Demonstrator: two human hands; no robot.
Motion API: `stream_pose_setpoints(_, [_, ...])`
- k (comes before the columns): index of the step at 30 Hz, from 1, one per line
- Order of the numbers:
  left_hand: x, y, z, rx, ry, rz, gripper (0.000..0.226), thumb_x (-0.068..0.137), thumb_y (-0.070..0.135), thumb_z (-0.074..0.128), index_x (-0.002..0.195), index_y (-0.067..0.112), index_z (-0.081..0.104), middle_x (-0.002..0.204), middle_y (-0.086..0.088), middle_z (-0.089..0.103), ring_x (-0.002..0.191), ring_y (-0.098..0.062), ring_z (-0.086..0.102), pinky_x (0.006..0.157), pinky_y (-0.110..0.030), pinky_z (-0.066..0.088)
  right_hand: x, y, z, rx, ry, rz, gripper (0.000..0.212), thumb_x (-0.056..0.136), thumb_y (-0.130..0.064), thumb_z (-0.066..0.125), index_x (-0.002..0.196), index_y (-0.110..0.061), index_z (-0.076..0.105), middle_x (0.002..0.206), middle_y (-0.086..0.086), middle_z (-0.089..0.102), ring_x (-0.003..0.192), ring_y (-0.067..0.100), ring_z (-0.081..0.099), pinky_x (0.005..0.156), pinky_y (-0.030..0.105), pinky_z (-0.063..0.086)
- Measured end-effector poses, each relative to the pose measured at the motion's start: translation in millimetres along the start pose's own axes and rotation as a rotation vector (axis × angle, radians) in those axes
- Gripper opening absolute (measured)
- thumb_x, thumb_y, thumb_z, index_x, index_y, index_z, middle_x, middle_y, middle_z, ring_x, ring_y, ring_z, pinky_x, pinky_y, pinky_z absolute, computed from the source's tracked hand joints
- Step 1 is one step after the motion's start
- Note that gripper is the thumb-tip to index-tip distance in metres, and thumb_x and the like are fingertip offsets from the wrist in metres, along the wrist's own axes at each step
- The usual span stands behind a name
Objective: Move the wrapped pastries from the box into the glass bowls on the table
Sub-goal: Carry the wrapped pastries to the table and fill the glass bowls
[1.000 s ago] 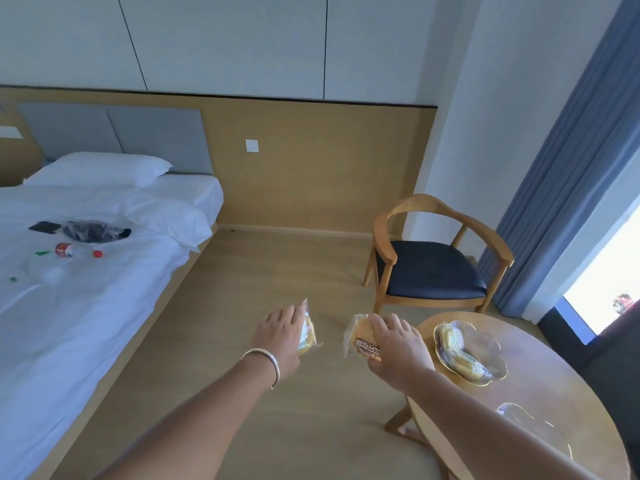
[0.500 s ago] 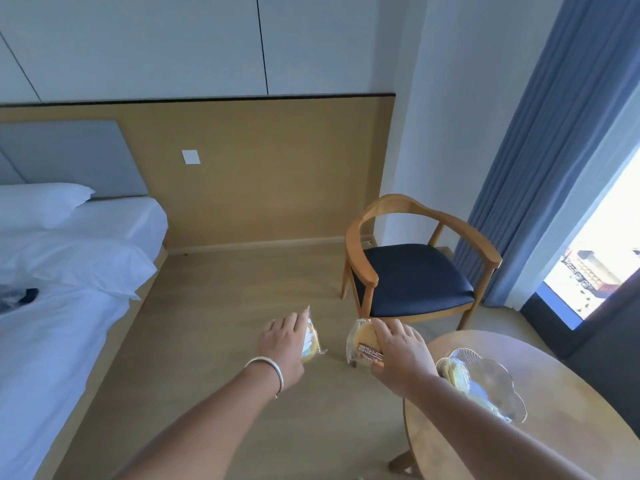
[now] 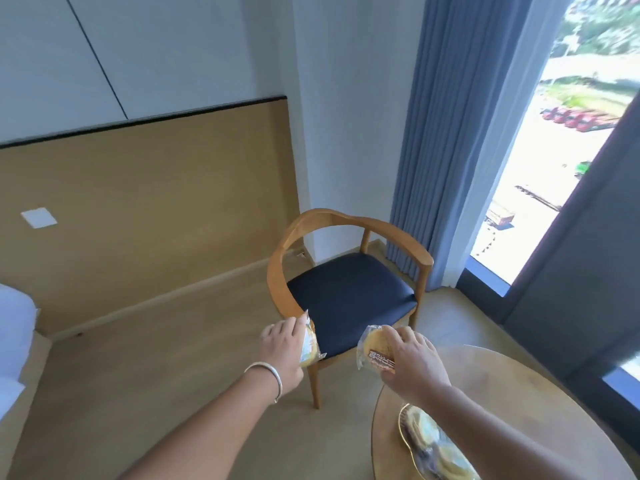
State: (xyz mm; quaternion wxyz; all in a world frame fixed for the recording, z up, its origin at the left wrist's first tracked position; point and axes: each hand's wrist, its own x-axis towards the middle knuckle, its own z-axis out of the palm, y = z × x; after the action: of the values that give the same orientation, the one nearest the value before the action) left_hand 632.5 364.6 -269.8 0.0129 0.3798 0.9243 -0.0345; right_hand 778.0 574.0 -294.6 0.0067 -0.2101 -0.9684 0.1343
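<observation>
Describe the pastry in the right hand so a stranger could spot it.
Find the round table. Above its near-left edge the right hand grips a wrapped pastry. Unlike the left hand's pastry, its wrapper shows a dark printed label.

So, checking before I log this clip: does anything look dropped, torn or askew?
Nothing stands out. The left hand and right hand each hold an intact wrapped pastry, and the glass bowl sits level on the table, pastries inside.

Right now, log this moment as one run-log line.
left hand: holds wrapped pastry | right hand: holds second pastry | glass bowl on round table: already holds pastries
</observation>
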Motion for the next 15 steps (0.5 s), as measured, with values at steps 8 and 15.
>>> stream_pose_setpoints(8, [114.5, 88.2, 20.3, 0.004, -0.025, 0.439, 0.091, 0.071, 0.029, 0.068, 0.145, 0.019, 0.015, 0.135, 0.003, 0.039, 0.126, -0.018, 0.037, 0.110, -0.032, 0.024, -6.9, 87.1, -6.0, -0.009, 0.010, 0.322, 0.071, 0.077, -0.038, 0.060, 0.141, -0.030, 0.030, 0.134, -0.002, 0.045, 0.125, 0.023, 0.041, 0.109, 0.031, 0.027])
stream_pose_setpoints(15, [171.2, 190.0, 45.5, -0.001, -0.080, 0.846, 0.089, 0.076, 0.033, 0.065, 0.147, 0.018, 0.013, 0.143, 0.002, 0.036, 0.131, -0.017, 0.033, 0.111, -0.030, 0.023, -49.5, 138.1, -3.2, -0.010, 0.005, 0.668, 0.072, 0.079, -0.038, 0.059, 0.144, -0.028, 0.029, 0.132, 0.000, 0.045, 0.124, 0.024, 0.041, 0.109, 0.031, 0.026])
